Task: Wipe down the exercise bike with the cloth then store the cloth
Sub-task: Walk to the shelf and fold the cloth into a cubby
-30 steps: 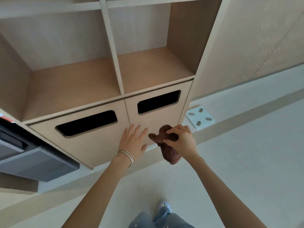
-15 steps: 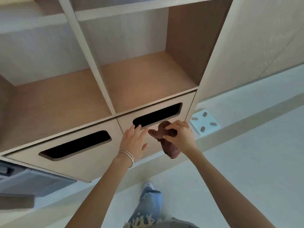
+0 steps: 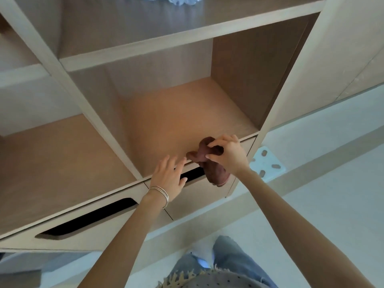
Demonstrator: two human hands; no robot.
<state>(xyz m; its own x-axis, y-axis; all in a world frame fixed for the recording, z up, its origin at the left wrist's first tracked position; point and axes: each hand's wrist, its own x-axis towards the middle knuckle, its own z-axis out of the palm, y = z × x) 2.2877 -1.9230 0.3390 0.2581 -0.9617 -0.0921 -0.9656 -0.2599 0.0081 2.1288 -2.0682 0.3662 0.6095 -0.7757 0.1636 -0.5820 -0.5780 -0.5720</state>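
Brown cloth [image 3: 209, 163], soft and bunched into a lumpy wad, pinched by the right hand [image 3: 229, 157] between thumb and curled fingers; 1 end droops below the hand. Cloth sits at the front lip of the right-hand open cubby [image 3: 176, 121], over the top edge of the drawer front below. Left hand [image 3: 169, 176] flat, fingers spread and straight, gripping nothing, just left of the cloth and over the drawer's dark slot handle [image 3: 192, 174]. Thin metal bangles [image 3: 161, 193] on the left wrist. Shelf unit [image 3: 133, 57] is light wood laminate, matte, square compartments, warmer brown floors inside. 2nd drawer slot [image 3: 87, 218] further left, rounded oblong cutout. White square plate [image 3: 266, 163] with oval holes lies on the pale floor beside the unit. Frayed denim legs [image 3: 226, 258] at bottom.
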